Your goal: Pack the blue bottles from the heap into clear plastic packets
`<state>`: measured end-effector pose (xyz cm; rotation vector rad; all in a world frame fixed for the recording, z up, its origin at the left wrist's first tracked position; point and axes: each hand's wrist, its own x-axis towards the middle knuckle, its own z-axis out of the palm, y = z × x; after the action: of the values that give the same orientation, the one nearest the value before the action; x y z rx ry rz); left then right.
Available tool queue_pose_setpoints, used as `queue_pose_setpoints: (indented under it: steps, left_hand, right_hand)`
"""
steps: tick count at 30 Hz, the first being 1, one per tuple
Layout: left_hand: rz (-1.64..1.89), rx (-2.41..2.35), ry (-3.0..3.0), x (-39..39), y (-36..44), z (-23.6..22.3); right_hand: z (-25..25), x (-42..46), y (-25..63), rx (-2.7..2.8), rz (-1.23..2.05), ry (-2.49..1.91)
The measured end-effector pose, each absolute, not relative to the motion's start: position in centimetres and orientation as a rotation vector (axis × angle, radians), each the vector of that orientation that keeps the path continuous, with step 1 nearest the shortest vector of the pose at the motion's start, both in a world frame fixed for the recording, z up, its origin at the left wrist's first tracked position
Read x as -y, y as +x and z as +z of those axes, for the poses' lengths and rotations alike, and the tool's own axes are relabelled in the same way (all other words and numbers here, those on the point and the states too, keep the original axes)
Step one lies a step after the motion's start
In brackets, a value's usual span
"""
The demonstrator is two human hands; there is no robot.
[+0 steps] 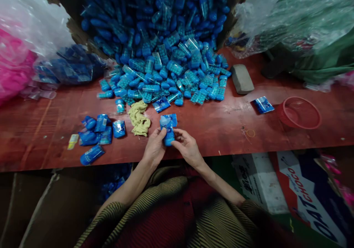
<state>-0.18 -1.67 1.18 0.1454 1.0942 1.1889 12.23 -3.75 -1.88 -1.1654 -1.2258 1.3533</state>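
Note:
Over the front of the red table, my left hand (154, 147) is closed round a small blue container in a printed wrapper (167, 133), its thumb lying along the front. My right hand (190, 149) pinches the lower right side of the same piece. Behind it, a blue printed sleeve (173, 119) shows partly; I cannot tell whether it touches the held piece. Another flat sleeve (161, 104) lies just beyond. To the left are a crumpled yellow-green cloth (138, 118) and several wrapped blue containers (102, 123).
A big heap of blue-capped clear containers with small beads (166, 74) spills from an open carton at the back. To the right are a grey block (242, 79), a stack of blue sleeves (263, 104) and a red plastic basket (286, 120). Plastic bags flank both sides.

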Motion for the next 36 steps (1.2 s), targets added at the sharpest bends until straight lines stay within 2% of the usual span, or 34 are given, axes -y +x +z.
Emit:
queue_pose_setpoints:
  steps: [3, 6, 13, 19, 23, 30, 36]
  left_hand:
    - [1.2, -1.091, 0.086, 1.6, 0.0, 1.0]
    - [1.234, -1.064, 0.072, 1.7, 0.4, 0.7]
    - [1.18, -1.072, 0.164, 1.9, 0.0, 1.2]
    - [1.093, -1.079, 0.081, 1.5, -0.7, 1.3]
    - [1.037, -1.003, 0.101, 1.9, -0.9, 0.7]
    - [0.947, -0.772, 0.173, 2.4, -1.6, 0.0]
    - [0.902, -0.661, 0.25, 2.5, -1.4, 0.2]
  right_hand:
    - [-1.6, 4.2, 11.6, 1.101, 1.525, -1.101]
    - [-1.9, 4.2, 11.3, 1.036, 1.524, -1.115]
    - [-2.3, 2.9, 12.5, 1.261, 1.186, -1.257]
    - [-1.9, 3.5, 11.9, 1.509, 0.93, -1.16]
    - [-3.0, 3.1, 11.9, 1.263, 1.118, -1.175]
    - [-2.4, 1.5, 13.6, 1.24, 1.72, -0.776]
    - [-1.6, 1.0, 14.2, 1.198, 1.892, -0.677]
